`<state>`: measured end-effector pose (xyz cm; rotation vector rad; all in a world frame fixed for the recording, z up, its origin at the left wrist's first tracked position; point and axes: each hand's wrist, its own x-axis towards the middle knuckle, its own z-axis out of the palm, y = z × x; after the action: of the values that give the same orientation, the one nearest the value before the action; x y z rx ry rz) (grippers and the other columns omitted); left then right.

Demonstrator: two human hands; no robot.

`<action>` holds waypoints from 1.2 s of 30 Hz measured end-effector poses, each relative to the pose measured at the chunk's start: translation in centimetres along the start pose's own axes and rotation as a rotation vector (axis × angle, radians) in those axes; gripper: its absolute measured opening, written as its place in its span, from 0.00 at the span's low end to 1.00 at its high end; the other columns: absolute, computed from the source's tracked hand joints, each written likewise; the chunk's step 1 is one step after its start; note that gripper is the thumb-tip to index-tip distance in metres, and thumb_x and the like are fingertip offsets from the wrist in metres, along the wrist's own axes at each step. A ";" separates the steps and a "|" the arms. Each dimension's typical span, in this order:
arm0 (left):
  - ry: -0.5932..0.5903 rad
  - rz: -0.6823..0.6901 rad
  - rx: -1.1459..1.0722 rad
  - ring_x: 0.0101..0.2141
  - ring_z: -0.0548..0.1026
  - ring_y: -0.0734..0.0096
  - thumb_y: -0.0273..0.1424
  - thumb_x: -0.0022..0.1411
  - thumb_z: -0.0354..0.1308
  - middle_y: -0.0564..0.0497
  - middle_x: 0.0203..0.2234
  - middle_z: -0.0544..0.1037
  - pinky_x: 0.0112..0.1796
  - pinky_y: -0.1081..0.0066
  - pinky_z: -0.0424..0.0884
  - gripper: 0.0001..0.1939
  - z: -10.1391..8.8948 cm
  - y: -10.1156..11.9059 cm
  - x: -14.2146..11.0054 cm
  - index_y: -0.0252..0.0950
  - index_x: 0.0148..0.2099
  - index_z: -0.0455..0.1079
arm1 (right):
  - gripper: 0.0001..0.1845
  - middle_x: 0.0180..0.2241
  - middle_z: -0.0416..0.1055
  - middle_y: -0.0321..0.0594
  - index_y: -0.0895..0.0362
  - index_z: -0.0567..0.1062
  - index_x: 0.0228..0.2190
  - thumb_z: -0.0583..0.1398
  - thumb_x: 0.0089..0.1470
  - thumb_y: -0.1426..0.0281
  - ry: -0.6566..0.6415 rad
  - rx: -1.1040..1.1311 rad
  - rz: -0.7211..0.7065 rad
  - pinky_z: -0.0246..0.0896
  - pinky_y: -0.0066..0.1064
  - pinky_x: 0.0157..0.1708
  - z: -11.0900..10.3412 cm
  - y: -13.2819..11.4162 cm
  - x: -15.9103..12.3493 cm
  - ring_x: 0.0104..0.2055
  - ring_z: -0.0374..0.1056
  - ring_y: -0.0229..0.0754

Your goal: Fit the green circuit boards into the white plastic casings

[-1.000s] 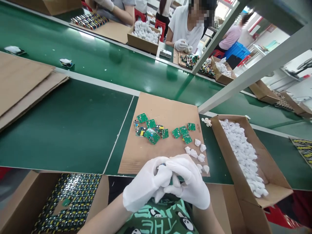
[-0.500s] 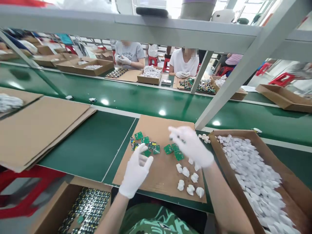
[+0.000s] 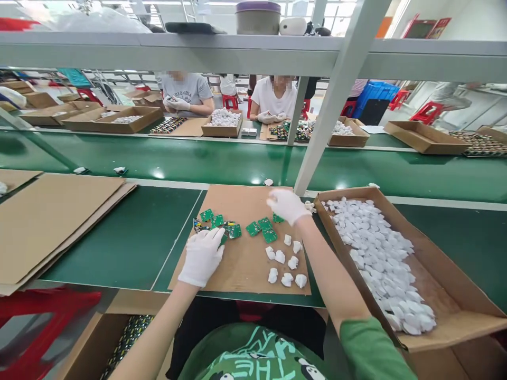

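My left hand [image 3: 202,256], in a white glove, lies on the brown cardboard sheet [image 3: 237,272] with its fingers stretched onto the left cluster of green circuit boards [image 3: 214,221]. My right hand [image 3: 287,205], also gloved, reaches over the sheet's far edge with its fingers loosely bent and nothing visible in them. A small white piece [image 3: 268,182] lies on the green belt just beyond its fingertips. More green boards [image 3: 261,229] sit mid-sheet. Several white plastic shells [image 3: 283,264] lie loose near the sheet's right front.
An open carton [image 3: 451,301] full of white shells [image 3: 368,243] stands on my right. A slanted metal post [image 3: 328,105] rises behind the sheet. Flat cardboard [image 3: 59,216] lies at left, a box of components [image 3: 127,338] below. Co-workers [image 3: 273,97] sit across the belt [image 3: 198,158].
My hands have parted from in front of my chest. The right hand has reached forward to the belt's edge, and the left has settled onto the circuit boards. The camera has tilted up.
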<state>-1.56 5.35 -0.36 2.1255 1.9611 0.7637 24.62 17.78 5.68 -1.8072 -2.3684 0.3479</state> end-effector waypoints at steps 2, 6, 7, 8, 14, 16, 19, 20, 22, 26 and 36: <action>0.030 0.001 -0.028 0.52 0.74 0.38 0.28 0.58 0.58 0.36 0.51 0.80 0.56 0.40 0.61 0.20 -0.3 0.2 -0.3 0.35 0.53 0.77 | 0.17 0.51 0.72 0.44 0.58 0.73 0.51 0.61 0.64 0.61 -0.058 0.012 0.019 0.71 0.45 0.49 1.4 0.6 -4.0 0.50 0.72 0.46; 0.133 -0.015 -0.153 0.51 0.76 0.44 0.33 0.58 0.61 0.36 0.51 0.80 0.56 0.47 0.65 0.24 -1.1 1.2 -1.9 0.33 0.56 0.74 | 0.17 0.51 0.72 0.45 0.58 0.73 0.50 0.62 0.64 0.62 -0.050 0.094 0.156 0.70 0.46 0.51 4.7 1.1 -8.5 0.50 0.72 0.47; 0.161 -0.026 -0.199 0.51 0.77 0.45 0.34 0.58 0.61 0.36 0.50 0.80 0.56 0.49 0.66 0.25 -1.2 1.4 -2.6 0.33 0.57 0.73 | 0.17 0.51 0.72 0.45 0.58 0.73 0.50 0.62 0.63 0.62 -0.025 0.138 0.189 0.70 0.47 0.51 5.1 1.1 -8.8 0.51 0.71 0.47; 0.179 -0.040 -0.252 0.50 0.77 0.47 0.35 0.59 0.61 0.37 0.50 0.80 0.56 0.49 0.67 0.26 -1.4 1.7 -3.5 0.33 0.58 0.72 | 0.17 0.51 0.72 0.44 0.58 0.74 0.49 0.62 0.63 0.62 0.007 0.191 0.217 0.69 0.47 0.51 5.4 1.1 -8.9 0.51 0.71 0.47; 0.042 -0.174 -0.776 0.47 0.81 0.58 0.39 0.67 0.56 0.40 0.53 0.80 0.44 0.63 0.77 0.22 -2.1 2.6 -9.3 0.37 0.60 0.68 | 0.14 0.45 0.76 0.44 0.55 0.74 0.48 0.55 0.66 0.62 0.231 0.674 0.225 0.72 0.37 0.44 3.4 -1.2 -11.8 0.44 0.74 0.43; -0.069 -0.336 -1.123 0.47 0.81 0.60 0.40 0.64 0.61 0.40 0.54 0.79 0.41 0.69 0.77 0.22 -2.2 2.7 -10.7 0.38 0.58 0.70 | 0.17 0.40 0.76 0.41 0.51 0.74 0.51 0.55 0.65 0.59 0.236 0.846 0.169 0.73 0.33 0.32 3.0 -3.0 -13.9 0.36 0.75 0.41; -0.140 -0.524 -1.482 0.46 0.79 0.65 0.39 0.59 0.68 0.42 0.54 0.79 0.40 0.75 0.76 0.23 -2.3 3.0 -12.0 0.39 0.55 0.73 | 0.23 0.36 0.75 0.40 0.51 0.73 0.53 0.61 0.59 0.55 0.222 1.050 0.097 0.66 0.29 0.20 3.3 -5.6 -16.7 0.27 0.71 0.38; -0.140 -0.542 -1.532 0.45 0.79 0.66 0.38 0.59 0.68 0.43 0.54 0.79 0.40 0.75 0.75 0.23 -2.3 3.3 -12.2 0.40 0.55 0.74 | 0.24 0.37 0.75 0.40 0.52 0.73 0.52 0.62 0.58 0.55 0.231 1.102 0.083 0.66 0.30 0.21 3.6 -6.3 -17.3 0.26 0.69 0.37; -0.145 -0.551 -1.593 0.44 0.79 0.67 0.38 0.58 0.70 0.44 0.53 0.80 0.42 0.74 0.75 0.22 -2.2 3.8 -12.4 0.41 0.54 0.76 | 0.23 0.39 0.75 0.42 0.54 0.73 0.50 0.62 0.57 0.56 0.264 1.178 0.066 0.68 0.31 0.25 4.0 -7.2 -18.1 0.27 0.67 0.35; -0.220 -0.542 -1.676 0.43 0.79 0.65 0.37 0.56 0.71 0.43 0.49 0.82 0.39 0.74 0.76 0.21 -2.4 4.9 -11.9 0.40 0.52 0.78 | 0.15 0.33 0.74 0.39 0.54 0.78 0.44 0.61 0.60 0.59 0.269 1.243 0.073 0.66 0.30 0.30 4.5 -7.7 -18.5 0.28 0.64 0.35; -0.417 -0.509 -1.865 0.37 0.80 0.69 0.35 0.60 0.67 0.43 0.48 0.82 0.37 0.75 0.76 0.19 -2.9 5.1 -8.3 0.41 0.53 0.78 | 0.10 0.32 0.80 0.37 0.52 0.80 0.41 0.67 0.55 0.68 0.363 1.270 0.034 0.73 0.34 0.39 5.3 -7.2 -17.7 0.32 0.74 0.38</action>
<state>1.53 -4.03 2.16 0.5090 0.6463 1.1151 21.27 -1.62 2.95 -1.1034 -1.2644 1.0827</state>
